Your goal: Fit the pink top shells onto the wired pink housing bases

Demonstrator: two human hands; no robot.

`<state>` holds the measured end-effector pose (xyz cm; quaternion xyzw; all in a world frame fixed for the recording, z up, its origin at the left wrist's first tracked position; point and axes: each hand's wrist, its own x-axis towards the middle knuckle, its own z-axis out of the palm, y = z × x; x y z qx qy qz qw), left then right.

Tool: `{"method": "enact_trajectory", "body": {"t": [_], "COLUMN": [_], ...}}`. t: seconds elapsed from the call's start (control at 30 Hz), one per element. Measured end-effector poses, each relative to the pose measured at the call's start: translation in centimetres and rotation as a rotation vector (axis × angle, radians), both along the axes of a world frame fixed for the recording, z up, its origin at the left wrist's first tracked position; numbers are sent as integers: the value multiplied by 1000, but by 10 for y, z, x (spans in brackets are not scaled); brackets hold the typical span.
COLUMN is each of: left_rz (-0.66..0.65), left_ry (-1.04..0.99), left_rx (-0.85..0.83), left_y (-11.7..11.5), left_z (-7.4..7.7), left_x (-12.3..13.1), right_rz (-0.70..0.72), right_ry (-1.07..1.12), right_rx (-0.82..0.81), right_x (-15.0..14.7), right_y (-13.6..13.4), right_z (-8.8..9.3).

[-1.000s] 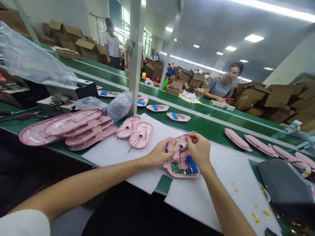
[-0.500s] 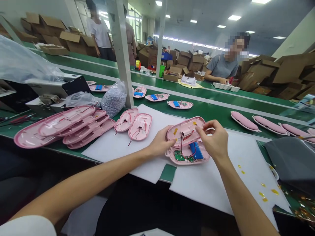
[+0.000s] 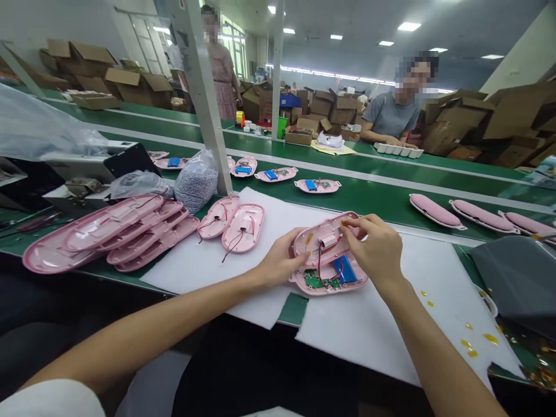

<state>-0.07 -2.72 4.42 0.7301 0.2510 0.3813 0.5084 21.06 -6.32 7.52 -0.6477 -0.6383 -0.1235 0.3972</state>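
Observation:
My left hand (image 3: pixel 282 258) grips the left end of a pink plastic shell (image 3: pixel 328 250), thumb on its inner side. The shell is tilted above a second pink shell (image 3: pixel 319 291), which holds a green circuit board (image 3: pixel 313 279) and a blue battery pack (image 3: pixel 346 269). Thin red and black wires (image 3: pixel 320 263) run between the two halves. At the upper shell's right end my right hand (image 3: pixel 376 246) is closed, fingertips on the rim beside a small bit of yellow tape (image 3: pixel 343 222). Another strip of yellow tape (image 3: pixel 308 238) sticks inside the shell's left part.
Left are stacked pink shells (image 3: pixel 117 223), two wired shells (image 3: pixel 244 229) and a bag of small parts (image 3: pixel 196 182). Behind, battery-fitted shells (image 3: pixel 318 185) lie on the green belt (image 3: pixel 373 202). Yellow tape bits (image 3: pixel 469 347) and a grey container (image 3: pixel 516 278) are right. A co-worker (image 3: pixel 393 113) sits opposite.
My right fingers have closed in onto the upper shell's right end, by the yellow tape. The left hand keeps its hold. In the background, one person has gone mostly behind the post.

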Motion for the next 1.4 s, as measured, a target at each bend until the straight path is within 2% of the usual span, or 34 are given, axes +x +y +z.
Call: {"method": "enact_trajectory", "body": {"t": [0.1, 0.2, 0.27, 0.33, 0.37, 0.47, 0.53, 0.57, 0.63, 0.73, 0.77, 0.83, 0.9, 0.93, 0.97, 1.03, 1.1, 1.17, 1.2, 1.27, 1.3, 1.4], "left_rz": [3, 37, 76, 59, 7, -276, -433, -470, -419, -246, -242, -310, -319, -274, -207, -109, -92, -124, -144, -178, -184, -68], "left_ry": [15, 56, 84, 132, 178, 411, 582, 645, 736, 888, 947, 1022, 974, 906, 823, 672, 616, 633, 647, 673, 694, 812], "left_rx": [8, 72, 145, 232, 278, 384, 372, 337, 238, 78, 10, -135, -229, -238, -232, -222, -224, -155, -82, 75, 129, 176], "left_y": [-3, -5, -5, -5, -5, -6, -7, -7, -4, 5, 9, 15, 18, 19, 21, 24, 27, 29, 28, 25, 25, 41], "left_z": [2, 2, 3, 6, 10, 29, 44, 50, 58, 62, 63, 65, 69, 71, 73, 75, 75, 74, 74, 73, 73, 74], "left_x": [-1, -2, -3, -7, -10, -22, -26, -26, -19, 2, 9, 20, 31, 38, 45, 62, 76, 76, 68, 41, 24, -17], "right_rz": [26, 53, 51, 5, -39, -208, -266, -269, -265, -226, -191, -90, 22, 73, 117, 185, 192, 115, 46, -234, -311, -373], "right_ry": [13, -14, 67, 169, 178, 31, -72, -100, -95, 106, 208, 402, 620, 762, 921, 1211, 1360, 1323, 1245, 952, 882, 730], "right_rx": [-12, -27, -28, -99, -174, -466, -646, -724, -801, -792, -832, -1050, -1225, -1209, -1120, -812, -597, -542, -551, -554, -562, -676], "right_x": [-2, 0, 7, 20, 29, 59, 78, 86, 93, 82, 74, 54, 36, 30, 26, 29, 48, 85, 107, 156, 179, 229], "right_y": [8, 2, -16, -46, -63, -113, -133, -136, -131, -110, -103, -92, -82, -76, -66, -37, 7, 58, 84, 129, 147, 183], "right_z": [-4, 5, 13, 13, 9, -15, -31, -36, -40, -28, -21, -8, 3, 6, 8, 8, 0, -14, -22, -35, -40, -45]}}
